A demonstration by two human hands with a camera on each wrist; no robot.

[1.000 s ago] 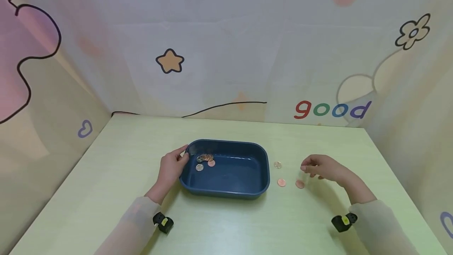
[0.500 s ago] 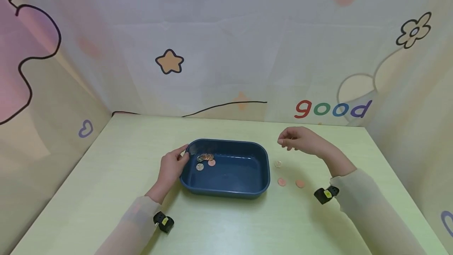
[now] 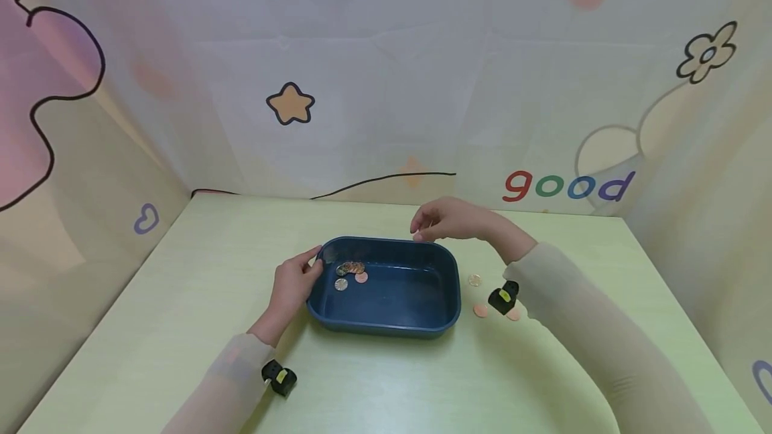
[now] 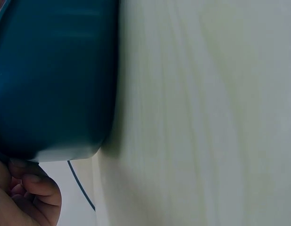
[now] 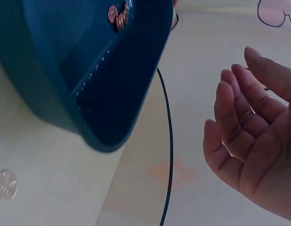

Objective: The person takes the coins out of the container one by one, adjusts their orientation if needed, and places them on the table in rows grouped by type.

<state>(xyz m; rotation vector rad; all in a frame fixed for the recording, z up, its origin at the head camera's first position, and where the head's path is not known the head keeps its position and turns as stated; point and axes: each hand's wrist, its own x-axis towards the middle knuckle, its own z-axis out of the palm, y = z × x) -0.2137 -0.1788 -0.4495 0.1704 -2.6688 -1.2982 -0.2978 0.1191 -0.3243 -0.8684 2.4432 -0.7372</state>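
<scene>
A dark blue plastic tray [image 3: 392, 297] sits on the table with several copper and silver coins [image 3: 351, 268] at its inner left end. My left hand [image 3: 293, 284] grips the tray's left rim, thumb on the inner side; in the left wrist view its fingers [image 4: 44, 188] curl at the tray's edge. Over the far right rim hangs my right hand [image 3: 452, 220], thumb and fingers bent toward each other. In the right wrist view a gap separates thumb and index finger; whether a coin is between the fingertips cannot be made out.
Right of the tray lie a silver coin [image 3: 474, 280] and two copper coins [image 3: 480, 311], one partly covered by the right wrist camera [image 3: 503, 297]. A printed curtain [image 3: 362, 139] rises behind the pale table [image 3: 386, 387] and along both sides.
My right hand has moved from near the loose coins, up and leftward, to above the tray's far rim. My left hand and the tray stay put; the three loose coins still lie there.
</scene>
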